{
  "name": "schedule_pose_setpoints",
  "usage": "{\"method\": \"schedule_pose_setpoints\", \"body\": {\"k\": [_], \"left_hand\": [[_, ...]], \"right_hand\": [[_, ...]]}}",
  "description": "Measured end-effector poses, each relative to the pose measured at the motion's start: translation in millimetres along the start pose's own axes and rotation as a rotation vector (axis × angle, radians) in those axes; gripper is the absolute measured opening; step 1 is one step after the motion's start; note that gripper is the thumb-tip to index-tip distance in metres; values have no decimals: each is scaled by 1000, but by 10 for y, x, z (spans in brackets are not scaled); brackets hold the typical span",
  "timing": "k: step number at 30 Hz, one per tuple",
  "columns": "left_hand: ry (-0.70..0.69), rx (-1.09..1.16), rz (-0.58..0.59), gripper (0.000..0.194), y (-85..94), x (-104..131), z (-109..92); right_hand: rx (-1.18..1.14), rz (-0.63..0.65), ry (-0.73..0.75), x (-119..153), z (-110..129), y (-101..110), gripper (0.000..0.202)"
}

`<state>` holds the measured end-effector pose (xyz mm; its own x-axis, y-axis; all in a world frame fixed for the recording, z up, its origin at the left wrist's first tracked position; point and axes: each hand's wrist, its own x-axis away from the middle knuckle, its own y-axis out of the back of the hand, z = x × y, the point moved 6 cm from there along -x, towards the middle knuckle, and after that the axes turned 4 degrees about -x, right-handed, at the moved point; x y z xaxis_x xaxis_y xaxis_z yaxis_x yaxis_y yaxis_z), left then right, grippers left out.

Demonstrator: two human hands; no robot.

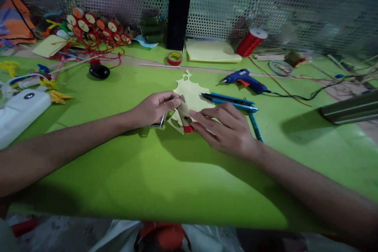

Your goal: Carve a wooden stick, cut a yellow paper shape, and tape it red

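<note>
Between my hands is a small tan roll (185, 113), like a cardboard tube, with a red band at its lower end and a dark spot on its side. My left hand (159, 106) pinches its upper end between thumb and fingers. At the lower end, my right hand (226, 126) has its fingertips closed on the side near the dark spot. Beneath them lies a pale yellow paper cutout (191, 88) with a jagged edge, partly hidden by the hands and roll. A small clear case (159, 121) shows under my left hand.
Blue cutters (232, 100) and a blue pen-like stick (255, 126) lie right of the cutout. A blue glue gun (245, 80), red thread spool (252, 42), tape roll (174, 58), black phone (177, 21) and metal flask (351, 108) stand around. Red-banded rolls (91, 17) are heaped back left.
</note>
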<state>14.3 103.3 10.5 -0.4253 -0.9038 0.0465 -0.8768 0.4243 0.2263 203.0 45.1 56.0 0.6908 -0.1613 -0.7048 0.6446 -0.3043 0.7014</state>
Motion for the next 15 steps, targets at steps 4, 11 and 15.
{"method": "schedule_pose_setpoints", "body": {"k": [4, 11, 15], "left_hand": [[14, 0, -13, 38, 11, -1, 22], [34, 7, -14, 42, 3, 0, 29], [29, 30, -14, 40, 2, 8, 17]], "right_hand": [[30, 2, -7, -23, 0, 35, 45], [19, 60, -30, -4, 14, -58, 22], [54, 48, -7, -32, 21, -6, 24]]}}
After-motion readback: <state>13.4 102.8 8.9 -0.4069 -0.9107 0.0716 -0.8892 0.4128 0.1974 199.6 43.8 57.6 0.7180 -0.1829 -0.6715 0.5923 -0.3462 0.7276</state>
